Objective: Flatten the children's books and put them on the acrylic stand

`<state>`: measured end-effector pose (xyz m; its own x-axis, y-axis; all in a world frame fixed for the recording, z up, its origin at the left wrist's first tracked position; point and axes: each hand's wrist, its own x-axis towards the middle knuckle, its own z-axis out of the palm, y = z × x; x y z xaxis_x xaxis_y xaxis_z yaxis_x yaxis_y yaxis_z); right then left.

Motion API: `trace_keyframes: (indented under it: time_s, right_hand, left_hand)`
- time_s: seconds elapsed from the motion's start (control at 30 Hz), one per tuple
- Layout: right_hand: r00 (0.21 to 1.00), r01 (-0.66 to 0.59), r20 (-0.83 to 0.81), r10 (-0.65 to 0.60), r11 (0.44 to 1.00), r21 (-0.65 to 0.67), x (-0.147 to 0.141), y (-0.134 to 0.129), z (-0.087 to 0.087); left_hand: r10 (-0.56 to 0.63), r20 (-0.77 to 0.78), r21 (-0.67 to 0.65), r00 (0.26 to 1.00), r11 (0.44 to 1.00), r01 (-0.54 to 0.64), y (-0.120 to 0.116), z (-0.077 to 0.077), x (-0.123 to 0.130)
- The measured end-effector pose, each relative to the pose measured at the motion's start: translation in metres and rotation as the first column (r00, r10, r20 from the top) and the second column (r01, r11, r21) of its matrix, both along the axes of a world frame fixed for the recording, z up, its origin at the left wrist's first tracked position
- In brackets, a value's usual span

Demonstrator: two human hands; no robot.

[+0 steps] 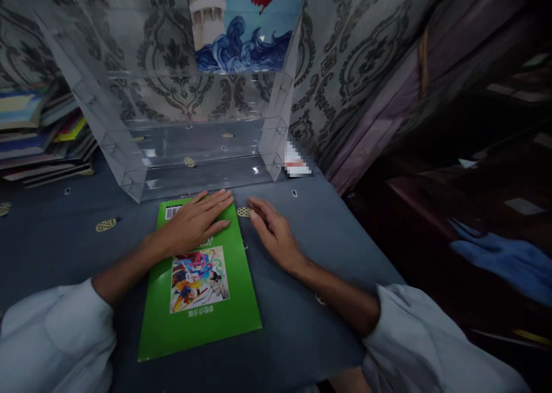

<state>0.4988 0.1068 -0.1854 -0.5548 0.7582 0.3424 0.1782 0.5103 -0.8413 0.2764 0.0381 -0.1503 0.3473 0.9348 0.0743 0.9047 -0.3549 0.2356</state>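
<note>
A green book [244, 301] lies flat on the dark blue-grey table, with a colourful picture and a barcode on its cover. My left hand [196, 223] rests palm down across the upper part of the book, its fingers stretched out and pointing right. Just right of the book is my right hand [273, 232], holding nothing, its fingers slightly curved over the table and apart from the book. Behind both hands stands a clear tiered acrylic rack [207, 174].
A stack of books [38, 134] sits at the left. In the rack's upper part is a blue picture book [250, 31]. Patterned wallpaper rises behind. Beyond the table's right edge are a purplish curtain [375, 123] and a blue cloth [504, 261].
</note>
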Motion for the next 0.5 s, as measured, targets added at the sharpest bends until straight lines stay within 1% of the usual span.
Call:
trace_keyframes:
  time_s: [0.13, 0.33, 0.43, 0.5]
  right_hand:
    - [1.0, 0.002, 0.013, -0.003, 0.999, 0.05, 0.001, 0.0, 0.0]
    - [0.993, -0.116, 0.025, 0.114, 0.989, 0.093, -0.002, -0.007, 0.009]
    - [0.99, -0.138, 0.021, 0.136, 0.985, 0.103, -0.002, -0.009, 0.012]
    - [0.989, -0.148, 0.038, 0.145, 0.984, 0.102, -0.001, -0.008, 0.014]
  left_hand:
    - [-0.001, -0.02, 0.034, 1.0, 0.999, 0.002, 0.0, -0.002, -0.001]
    - [-0.037, -0.042, 0.076, 0.998, 0.996, 0.04, -0.001, -0.007, -0.001]
    - [-0.08, -0.047, 0.086, 0.996, 0.993, 0.083, -0.002, -0.006, -0.001]
    - [-0.085, -0.052, 0.083, 0.995, 0.993, 0.09, -0.002, -0.006, 0.0]
